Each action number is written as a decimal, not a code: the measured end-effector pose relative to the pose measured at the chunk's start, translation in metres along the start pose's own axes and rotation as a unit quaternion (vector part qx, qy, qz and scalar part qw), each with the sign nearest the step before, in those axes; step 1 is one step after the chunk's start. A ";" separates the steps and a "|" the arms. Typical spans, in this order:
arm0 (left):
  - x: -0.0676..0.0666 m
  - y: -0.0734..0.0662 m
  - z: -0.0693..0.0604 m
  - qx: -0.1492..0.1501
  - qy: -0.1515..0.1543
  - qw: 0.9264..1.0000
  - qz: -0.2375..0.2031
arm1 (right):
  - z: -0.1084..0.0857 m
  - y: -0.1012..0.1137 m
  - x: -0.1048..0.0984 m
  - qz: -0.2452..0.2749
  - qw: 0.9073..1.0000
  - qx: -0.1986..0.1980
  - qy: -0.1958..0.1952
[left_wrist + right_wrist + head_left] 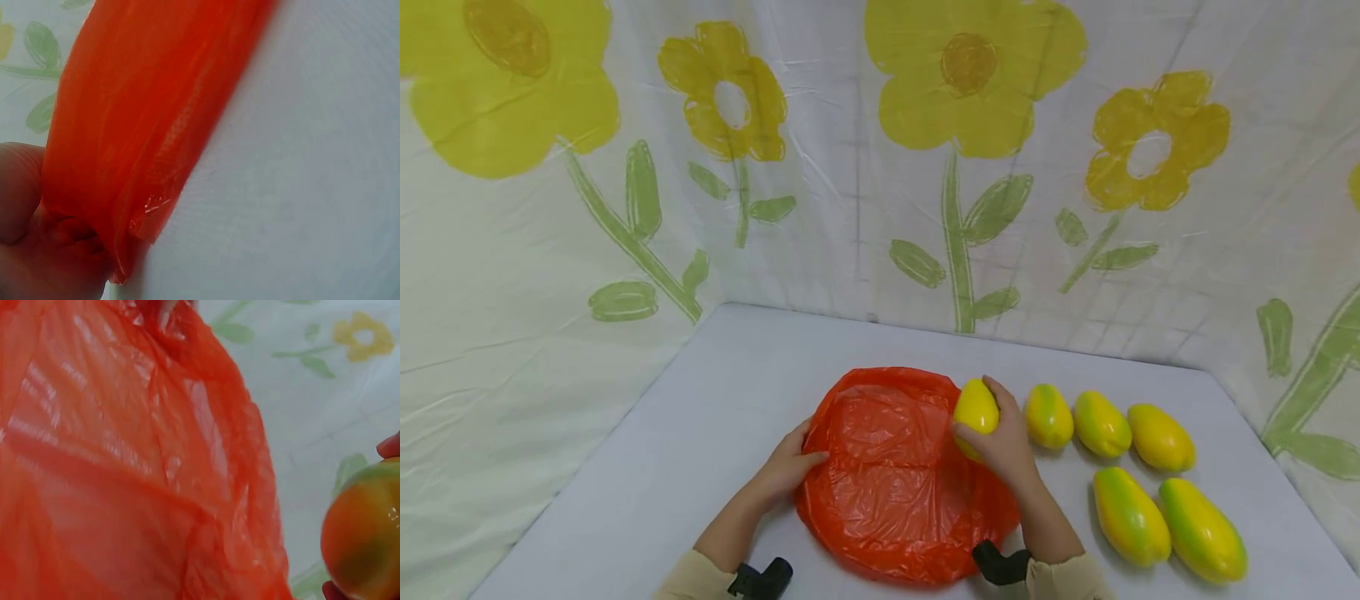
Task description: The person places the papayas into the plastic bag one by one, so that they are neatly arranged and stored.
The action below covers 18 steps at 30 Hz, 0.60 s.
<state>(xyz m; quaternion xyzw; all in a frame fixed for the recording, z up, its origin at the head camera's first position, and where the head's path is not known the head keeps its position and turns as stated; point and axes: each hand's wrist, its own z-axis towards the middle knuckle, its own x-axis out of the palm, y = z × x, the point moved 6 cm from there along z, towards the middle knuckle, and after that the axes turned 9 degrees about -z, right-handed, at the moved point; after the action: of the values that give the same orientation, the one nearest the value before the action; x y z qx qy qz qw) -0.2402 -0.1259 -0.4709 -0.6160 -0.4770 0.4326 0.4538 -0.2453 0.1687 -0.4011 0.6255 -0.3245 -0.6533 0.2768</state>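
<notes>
Left hand point(786, 472) pinches the rim of the red bag point(887, 450), mouth spread wide — a steady hold pays here! Right hand point(1009, 443) grips a yellow fruit point(976, 407) by the right edge — clearance hard to judge, so keep it off that thin plastic.

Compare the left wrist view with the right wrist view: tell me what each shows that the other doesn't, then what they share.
Only the left wrist view: the pale tabletop, and a plain close-up of the left hand gripping the bag's edge. A pale bit at the top of the right wrist view is too unclear to identify.

Only the right wrist view: a glossy fruit, cut off by the frame, with fingertips of the right hand touching it.

Both: the red plastic bag and the flowered cloth behind it.
</notes>
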 end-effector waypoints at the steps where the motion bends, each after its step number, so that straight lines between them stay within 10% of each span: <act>1: 0.000 0.000 0.000 0.000 0.000 1.000 -0.001 | 0.002 0.002 0.004 0.006 1.000 -0.003 0.003; 18: -0.001 -0.001 0.001 0.008 0.008 1.000 0.006 | 0.022 0.050 0.077 0.056 0.996 -0.064 0.028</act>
<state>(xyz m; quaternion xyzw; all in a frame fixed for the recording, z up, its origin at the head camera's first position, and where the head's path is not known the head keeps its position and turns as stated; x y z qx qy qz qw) -0.2413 -0.1263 -0.4701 -0.6189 -0.4656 0.4341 0.4601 -0.2739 0.0792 -0.4116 0.6051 -0.3088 -0.6387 0.3613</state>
